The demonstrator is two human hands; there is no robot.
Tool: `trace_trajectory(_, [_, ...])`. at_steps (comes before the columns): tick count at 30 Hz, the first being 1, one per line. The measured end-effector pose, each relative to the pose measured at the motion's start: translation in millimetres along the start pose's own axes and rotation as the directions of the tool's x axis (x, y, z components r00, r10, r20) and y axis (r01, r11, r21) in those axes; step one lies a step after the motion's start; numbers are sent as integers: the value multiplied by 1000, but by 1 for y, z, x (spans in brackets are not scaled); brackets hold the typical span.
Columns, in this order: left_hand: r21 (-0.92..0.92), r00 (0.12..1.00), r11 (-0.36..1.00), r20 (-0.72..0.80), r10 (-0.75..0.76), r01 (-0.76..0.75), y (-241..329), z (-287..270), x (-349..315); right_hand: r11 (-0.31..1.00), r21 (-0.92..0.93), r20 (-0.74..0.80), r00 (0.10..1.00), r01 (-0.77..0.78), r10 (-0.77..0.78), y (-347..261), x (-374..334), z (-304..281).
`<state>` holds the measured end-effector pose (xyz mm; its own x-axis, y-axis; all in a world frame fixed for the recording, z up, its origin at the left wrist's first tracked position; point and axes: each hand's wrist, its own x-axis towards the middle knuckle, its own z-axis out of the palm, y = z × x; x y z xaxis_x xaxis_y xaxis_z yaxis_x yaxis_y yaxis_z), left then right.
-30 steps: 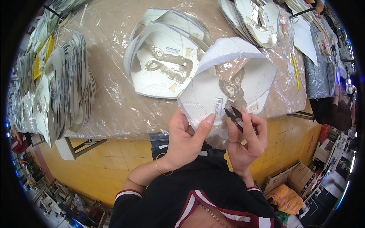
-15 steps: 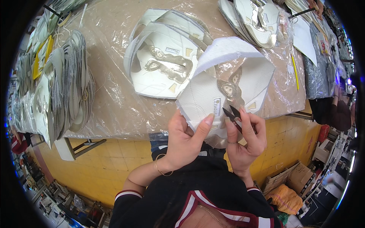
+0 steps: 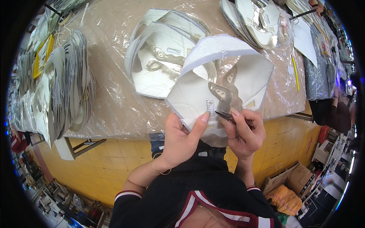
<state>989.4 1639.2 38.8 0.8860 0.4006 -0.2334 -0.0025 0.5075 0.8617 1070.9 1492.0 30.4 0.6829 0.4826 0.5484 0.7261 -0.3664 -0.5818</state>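
Pinching white upper (image 3: 228,98) by its edge, left hand (image 3: 181,141); clasping dark snips (image 3: 224,115), right hand (image 3: 247,136); wide tabletop (image 3: 110,57) leftward.

You have two hands, left hand (image 3: 180,141) and right hand (image 3: 247,136), with one snips (image 3: 224,115) and one upper (image 3: 192,97) in them. You face one surface (image 3: 110,76), one yellow stick (image 3: 295,74), one middle pile (image 3: 152,85) of at least two uppers, and one far stack (image 3: 270,29) too overlapped to count.

Your piece (image 3: 187,99): white, stitched lines, gold-brown overlay (image 3: 230,100)
Your snips (image 3: 223,115): dark
Your cuff (image 3: 128,193): white and maroon stripes
Floor (image 3: 118,152): yellow, gridded
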Motion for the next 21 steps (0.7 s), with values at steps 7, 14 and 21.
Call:
trace_trajectory(7, [-12,995,998,-75,61,-62,-3,8,1,994,-35,-46,994,-106,104,-7,-3,10])
trace_trajectory(14, [34,990,993,-82,118,-115,-7,10,2,991,-14,-56,990,-133,132,-11,0,10])
trace_trajectory(21, [50,991,994,-86,103,-99,-8,10,2,990,33,-44,990,-134,135,-10,2,15])
